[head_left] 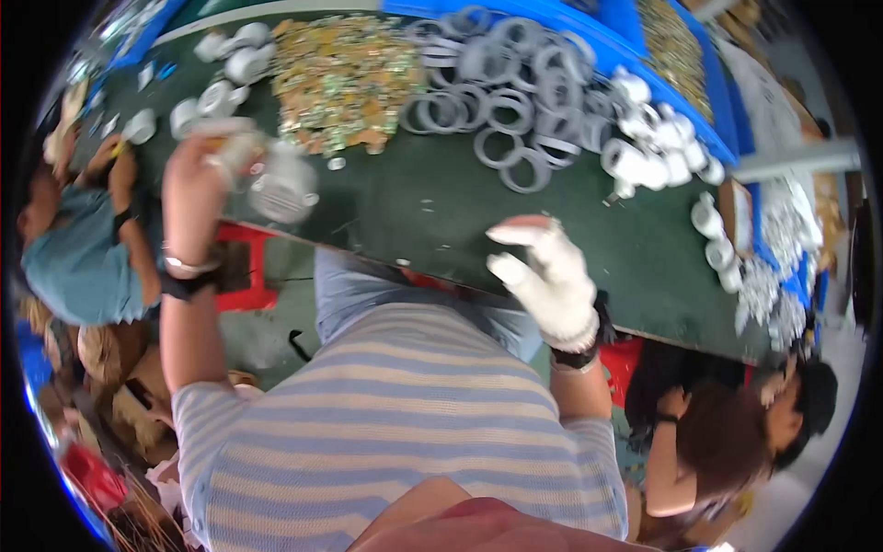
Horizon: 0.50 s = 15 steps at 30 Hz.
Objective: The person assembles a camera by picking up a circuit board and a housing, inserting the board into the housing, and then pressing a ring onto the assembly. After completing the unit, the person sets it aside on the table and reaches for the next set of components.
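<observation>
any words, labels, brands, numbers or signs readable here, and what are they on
None can be read.
Clear piece by the left hand: too blurred to tell any marking.
Flat pieces: too small to tell.
White parts: no lettering made out.

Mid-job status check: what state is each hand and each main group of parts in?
Left hand: motion-blurred; grip unclear.
Round translucent piece: blurred; whether held is unclear.
Right hand: white-gloved, grip open, nothing visible in it.
Grey rings: loose, overlapping pile.
Gold-green pieces: heaped loosely.
White cylindrical parts: jumbled together.
Blue bin: open-topped, holding small yellowish pieces.
</observation>
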Tool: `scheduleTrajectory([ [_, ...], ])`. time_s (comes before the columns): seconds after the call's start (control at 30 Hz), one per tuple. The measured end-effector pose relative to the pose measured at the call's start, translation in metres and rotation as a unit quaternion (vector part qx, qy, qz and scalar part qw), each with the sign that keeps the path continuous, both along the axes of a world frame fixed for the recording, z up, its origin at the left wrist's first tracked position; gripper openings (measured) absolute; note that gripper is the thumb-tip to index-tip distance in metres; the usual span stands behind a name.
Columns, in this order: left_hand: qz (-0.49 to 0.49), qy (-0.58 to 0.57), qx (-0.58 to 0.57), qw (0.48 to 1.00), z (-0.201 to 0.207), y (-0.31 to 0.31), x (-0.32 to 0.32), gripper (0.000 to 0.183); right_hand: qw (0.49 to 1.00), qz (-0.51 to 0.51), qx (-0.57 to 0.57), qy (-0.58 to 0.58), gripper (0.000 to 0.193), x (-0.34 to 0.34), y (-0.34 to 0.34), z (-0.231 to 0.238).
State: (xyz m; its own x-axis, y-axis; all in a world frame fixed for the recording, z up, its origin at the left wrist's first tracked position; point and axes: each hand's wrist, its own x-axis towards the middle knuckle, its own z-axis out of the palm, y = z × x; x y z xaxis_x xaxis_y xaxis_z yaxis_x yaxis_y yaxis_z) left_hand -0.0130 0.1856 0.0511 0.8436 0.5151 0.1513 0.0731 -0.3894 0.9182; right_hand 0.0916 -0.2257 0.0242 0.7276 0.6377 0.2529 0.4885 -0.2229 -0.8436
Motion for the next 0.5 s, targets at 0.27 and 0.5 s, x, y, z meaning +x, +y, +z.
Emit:
scheduleTrajectory([
  [0.27,-0.023,-0.017,0.12,0.992,-0.05,0.033,0.032,0.086,0.849,-0.464,-0.203,-0.153,0.047,0.096,-0.046,-0.012],
  [0.5,-0.26,0.046,-0.099,0.959,-0.043,-0.124,0.025,0.087,0.842,-0.47,-0.219,-0.149,0.052,0.13,-0.06,-0.029],
])
